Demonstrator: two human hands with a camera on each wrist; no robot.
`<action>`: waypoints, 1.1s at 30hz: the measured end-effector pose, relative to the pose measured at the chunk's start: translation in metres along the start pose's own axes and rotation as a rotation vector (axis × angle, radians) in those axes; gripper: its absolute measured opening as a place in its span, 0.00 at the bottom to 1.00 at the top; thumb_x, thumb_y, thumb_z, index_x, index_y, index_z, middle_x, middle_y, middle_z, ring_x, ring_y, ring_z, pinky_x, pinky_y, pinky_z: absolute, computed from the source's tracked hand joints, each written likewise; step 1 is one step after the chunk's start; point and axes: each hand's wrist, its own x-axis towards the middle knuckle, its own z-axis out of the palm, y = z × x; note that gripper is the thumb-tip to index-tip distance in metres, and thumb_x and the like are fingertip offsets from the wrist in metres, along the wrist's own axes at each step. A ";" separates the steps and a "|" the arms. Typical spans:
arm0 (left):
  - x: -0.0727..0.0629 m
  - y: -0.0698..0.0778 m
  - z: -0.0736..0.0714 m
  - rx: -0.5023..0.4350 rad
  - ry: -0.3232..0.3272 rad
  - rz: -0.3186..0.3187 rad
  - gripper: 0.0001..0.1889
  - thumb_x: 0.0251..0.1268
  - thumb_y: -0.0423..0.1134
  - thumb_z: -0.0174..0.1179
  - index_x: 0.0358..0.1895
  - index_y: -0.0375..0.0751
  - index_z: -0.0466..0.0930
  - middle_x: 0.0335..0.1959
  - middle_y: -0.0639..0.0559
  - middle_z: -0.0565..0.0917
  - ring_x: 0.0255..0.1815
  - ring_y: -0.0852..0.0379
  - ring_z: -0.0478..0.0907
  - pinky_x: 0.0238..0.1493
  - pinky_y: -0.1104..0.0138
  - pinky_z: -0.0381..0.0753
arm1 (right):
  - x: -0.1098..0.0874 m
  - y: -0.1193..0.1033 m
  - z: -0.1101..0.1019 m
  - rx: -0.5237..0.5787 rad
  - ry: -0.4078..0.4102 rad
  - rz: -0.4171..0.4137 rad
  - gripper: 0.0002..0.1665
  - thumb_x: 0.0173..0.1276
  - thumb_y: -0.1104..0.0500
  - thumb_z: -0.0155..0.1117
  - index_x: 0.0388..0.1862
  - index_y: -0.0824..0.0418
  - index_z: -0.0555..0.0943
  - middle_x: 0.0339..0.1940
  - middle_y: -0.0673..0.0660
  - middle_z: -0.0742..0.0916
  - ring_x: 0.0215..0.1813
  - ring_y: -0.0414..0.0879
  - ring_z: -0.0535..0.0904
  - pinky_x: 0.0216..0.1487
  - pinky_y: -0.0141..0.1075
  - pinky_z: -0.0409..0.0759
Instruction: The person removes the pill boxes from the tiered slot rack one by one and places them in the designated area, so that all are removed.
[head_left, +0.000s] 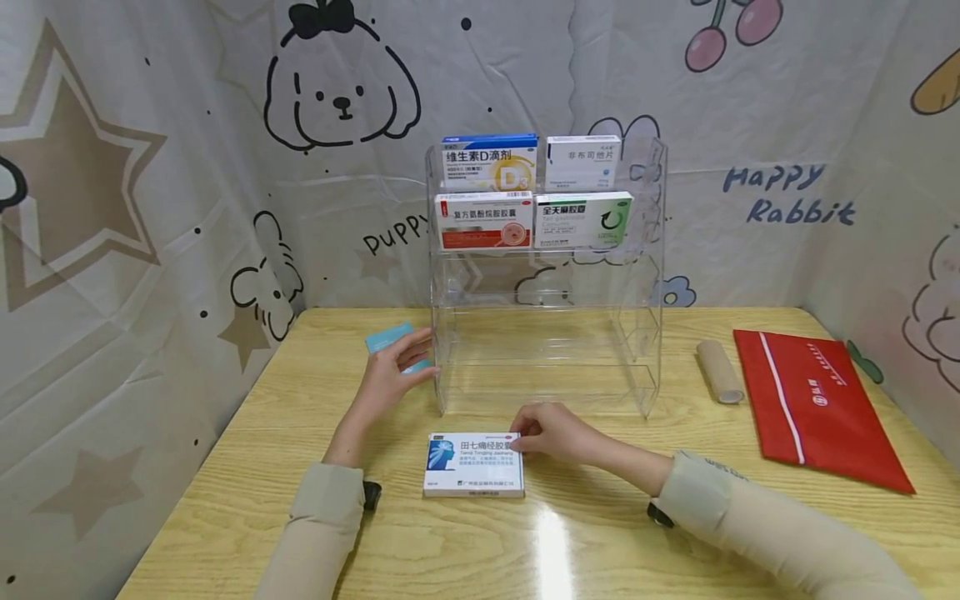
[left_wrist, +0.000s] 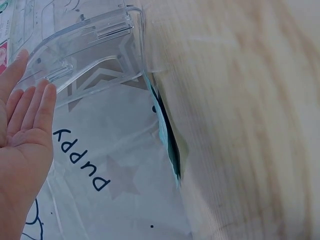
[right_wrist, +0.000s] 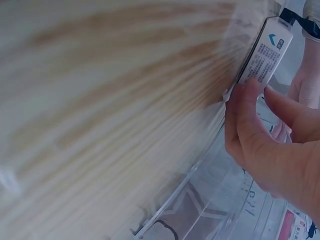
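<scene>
A white medicine box point(head_left: 474, 475) with a blue head picture lies flat on the table in front of a clear acrylic tiered rack point(head_left: 540, 404). My right hand point(head_left: 557, 433) pinches the box's far right corner between thumb and fingers. In the right wrist view the fingertips meet the end of the box point(right_wrist: 270, 52), which carries small print. At the rack's left side is my left hand point(head_left: 393, 362), its fingertips right at the side panel. The left wrist view shows that hand point(left_wrist: 27, 145) with fingers extended and nothing held.
Upper tiers hold a vitamin D box point(head_left: 487, 167), a white box point(head_left: 583, 162), a red-and-white box point(head_left: 483, 223) and a green-and-white box point(head_left: 581, 223). A light blue packet point(head_left: 386, 337) lies behind the left hand. Rightward are a cardboard tube point(head_left: 718, 372) and a red pouch point(head_left: 825, 417).
</scene>
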 end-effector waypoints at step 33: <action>0.000 0.002 0.000 -0.011 0.005 -0.001 0.33 0.61 0.30 0.66 0.70 0.37 0.68 0.67 0.35 0.75 0.65 0.40 0.76 0.64 0.50 0.81 | 0.004 -0.037 -0.160 -0.347 0.772 -0.386 0.18 0.62 0.66 0.71 0.50 0.70 0.81 0.46 0.65 0.85 0.48 0.57 0.81 0.49 0.49 0.86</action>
